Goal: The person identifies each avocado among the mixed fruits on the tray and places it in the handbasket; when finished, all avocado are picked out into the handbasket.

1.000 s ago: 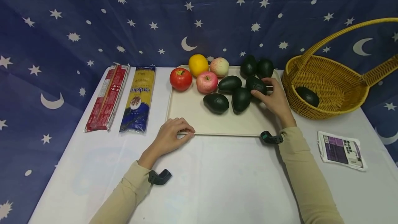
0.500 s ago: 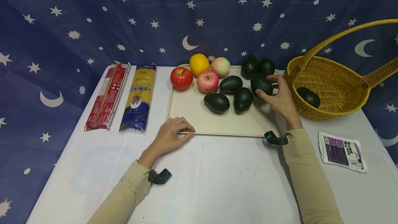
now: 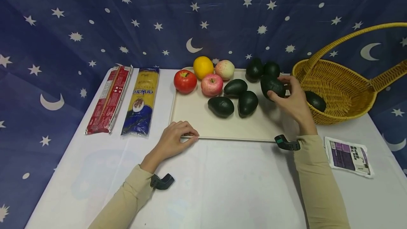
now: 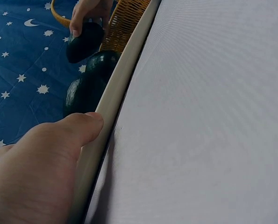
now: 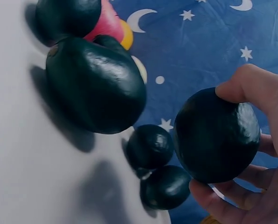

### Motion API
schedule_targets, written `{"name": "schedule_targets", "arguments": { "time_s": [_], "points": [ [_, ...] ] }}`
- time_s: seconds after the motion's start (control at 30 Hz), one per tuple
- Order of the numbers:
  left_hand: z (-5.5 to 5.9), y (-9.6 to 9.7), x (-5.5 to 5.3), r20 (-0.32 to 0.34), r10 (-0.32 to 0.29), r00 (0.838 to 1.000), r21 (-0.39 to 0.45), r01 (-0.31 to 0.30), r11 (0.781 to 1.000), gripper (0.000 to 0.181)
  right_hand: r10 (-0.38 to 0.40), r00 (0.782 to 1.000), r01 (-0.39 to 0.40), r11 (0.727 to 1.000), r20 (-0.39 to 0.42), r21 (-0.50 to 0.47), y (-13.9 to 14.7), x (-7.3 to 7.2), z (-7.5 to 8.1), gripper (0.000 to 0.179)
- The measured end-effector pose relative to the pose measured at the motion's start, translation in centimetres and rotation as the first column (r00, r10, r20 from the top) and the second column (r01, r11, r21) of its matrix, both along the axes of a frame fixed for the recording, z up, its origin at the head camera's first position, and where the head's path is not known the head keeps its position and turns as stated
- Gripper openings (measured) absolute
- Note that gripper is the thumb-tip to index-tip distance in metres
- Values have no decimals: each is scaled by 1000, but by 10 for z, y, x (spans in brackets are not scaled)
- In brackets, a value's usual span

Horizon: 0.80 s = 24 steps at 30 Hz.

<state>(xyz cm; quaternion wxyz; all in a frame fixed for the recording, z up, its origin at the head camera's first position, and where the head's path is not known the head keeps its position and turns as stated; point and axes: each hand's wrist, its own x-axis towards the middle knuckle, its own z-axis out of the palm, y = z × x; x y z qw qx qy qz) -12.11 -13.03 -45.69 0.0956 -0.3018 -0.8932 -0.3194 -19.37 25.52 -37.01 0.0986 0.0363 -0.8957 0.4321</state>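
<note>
My right hand (image 3: pixel 294 99) grips a dark green avocado (image 3: pixel 272 87) between thumb and fingers, raised over the right part of the cream tray (image 3: pixel 203 126). In the right wrist view the held avocado (image 5: pixel 217 135) hangs apart from the ones on the tray. Several more avocados (image 3: pixel 220 106) lie on the tray, two of them at its back right corner. My left hand (image 3: pixel 176 139) holds the tray's front rim near its left corner; the left wrist view shows its thumb (image 4: pixel 89 125) on that rim. Another avocado (image 3: pixel 315 101) lies in the wicker basket (image 3: pixel 337 84), partly hidden by its wall.
A tomato (image 3: pixel 185 81), an apple (image 3: pixel 212 84), an orange (image 3: pixel 203 67) and a peach (image 3: pixel 224 69) sit at the tray's back left. Red packets (image 3: pixel 109 100) and a yellow-blue pasta packet (image 3: pixel 141 101) lie left. A purple-white packet (image 3: pixel 349 156) lies in front of the basket.
My right hand has lifted the avocado off the tray and carried it a little to the right, towards the basket. My left hand stays at the tray's rim.
</note>
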Motion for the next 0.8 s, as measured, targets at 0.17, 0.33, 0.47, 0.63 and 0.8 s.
{"name": "schedule_targets", "arguments": {
  "time_s": [0.17,0.33,0.47,0.63,0.8],
  "points": [
    [-1,-1,0,-12,0,1000,3,0,1000,8,-7,999,9,1000,-53,21,2,5,8,60],
    [0,-1,1,-16,-2,1000,7,2,1000,8,-12,997,15,999,-72,44,7,11,15,59],
    [-1,0,1,-15,-4,1000,9,4,1000,8,-11,995,14,999,-104,31,13,13,19,59],
    [-1,0,1,-10,-4,1000,12,4,1000,8,-13,993,16,999,-118,31,20,16,25,58],
    [-1,-1,0,-12,-6,1000,9,6,1000,8,-44,990,47,999,-133,23,30,17,28,59]
  ]
}}
